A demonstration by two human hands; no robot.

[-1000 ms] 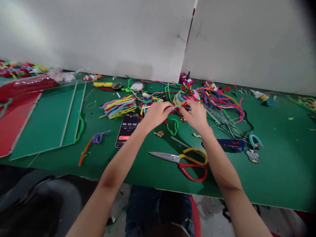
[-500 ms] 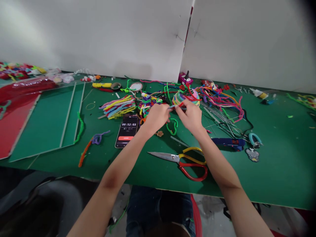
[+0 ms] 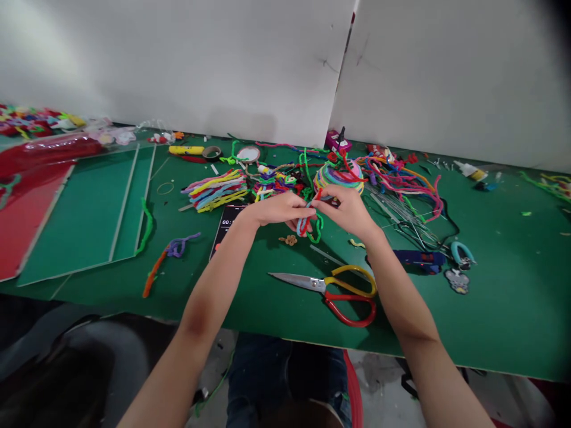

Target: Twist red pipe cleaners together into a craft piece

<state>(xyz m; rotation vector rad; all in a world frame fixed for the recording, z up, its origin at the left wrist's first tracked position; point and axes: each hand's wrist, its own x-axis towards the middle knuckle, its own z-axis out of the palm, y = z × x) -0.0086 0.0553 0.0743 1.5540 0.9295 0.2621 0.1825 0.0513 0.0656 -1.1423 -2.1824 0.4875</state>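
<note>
Light blue and red pipe cleaners [image 3: 303, 226] are pinched between my two hands over the middle of the table. My left hand [image 3: 285, 209] is closed on them, and their lower ends hang below its fingers. At their upper end my right hand [image 3: 342, 205] grips with thumb and forefinger, a red tip showing above. Just beneath lies a curled green pipe cleaner [image 3: 318, 229]. A small brown flower shape [image 3: 289, 240] rests nearby. My left wrist partly covers a phone [image 3: 223, 229] showing a timer.
Large scissors [image 3: 330, 288] lie near the front edge. Behind the hands are a striped bundle of pipe cleaners [image 3: 216, 191], a multicoloured roll [image 3: 339, 177] and tangled pipe cleaners [image 3: 414, 184]. A dark blue glue gun [image 3: 419, 259] is at right, an orange and purple piece [image 3: 156, 270] at left.
The pipe cleaners have turned from roughly level to upright, hanging below my left hand. My left hand has rolled over and lowered slightly, and its forearm now covers more of the phone.
</note>
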